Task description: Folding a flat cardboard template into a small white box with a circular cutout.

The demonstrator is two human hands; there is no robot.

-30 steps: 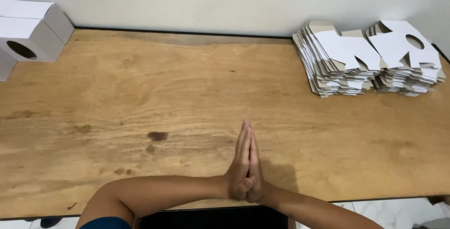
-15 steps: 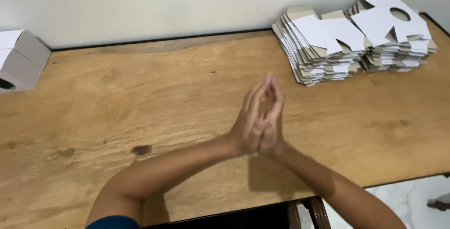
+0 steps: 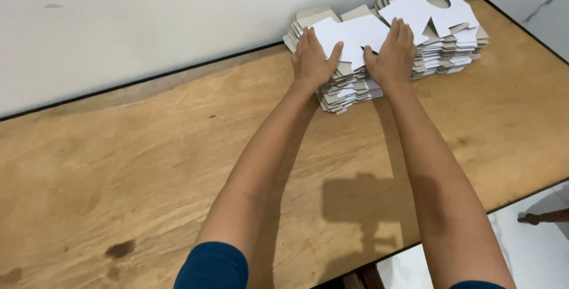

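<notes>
Both hands lie flat on the near stack (image 3: 349, 79) of white card blanks, the left hand (image 3: 313, 58) on its left side and the right hand (image 3: 392, 55) on its right, fingers (image 3: 308, 39) spread loosely and gripping nothing. Just beyond the right fingers sits a second stack (image 3: 450, 40). Both stacks rest on the wooden surface (image 3: 148, 164), against the wall (image 3: 148, 16).

- Light even and fairly bright; no glare off the white wall (image 3: 148, 22).
- My arms throw soft shadows on the wooden table (image 3: 118, 164), falling toward 5 o'clock; a boxy dark shadow sits between my forearms.
- Source looks to be overhead, toward 11 o'clock.
- White card stacks (image 3: 385, 40) at 1 o'clock nearly blown out, edges still readable.
- Focus sharp throughout; table edge bows slightly.
</notes>
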